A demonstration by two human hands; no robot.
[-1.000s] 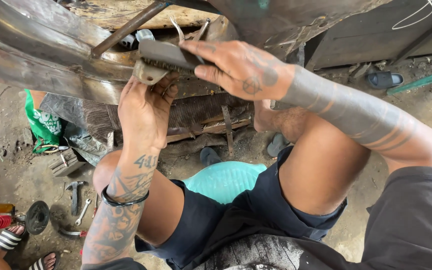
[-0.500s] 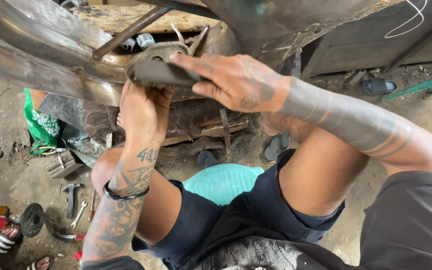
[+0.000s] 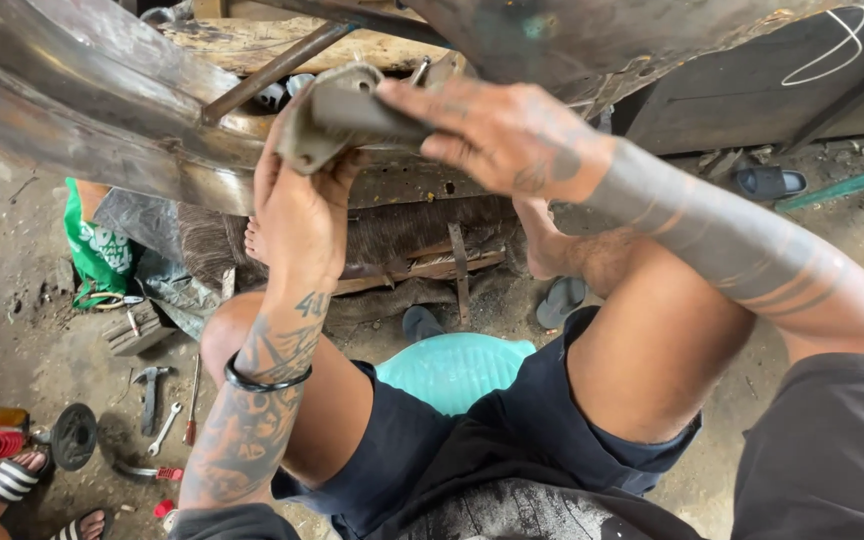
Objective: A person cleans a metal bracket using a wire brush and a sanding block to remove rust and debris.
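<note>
The right hand (image 3: 497, 135) closes its fingers around a grey metal part (image 3: 337, 115), pressed against the curved metal frame (image 3: 102, 130); the left hand (image 3: 297, 215) grips the part's lower edge from beneath; below, between the knees, a teal stool (image 3: 452, 365) shows; tools (image 3: 157, 400) lie well apart on the dirt floor (image 3: 12, 290).

Seated under the rusted curved frame (image 3: 82, 120), the person turns the grey metal bracket (image 3: 352, 115) in both hands: a second ago its flat plate faces down with a tab hanging; now its rounded end tilts up to the left. The right hand (image 3: 502, 135) slides along the top, fingers pointing left, while the left hand (image 3: 297, 215) rises beneath it.
</note>
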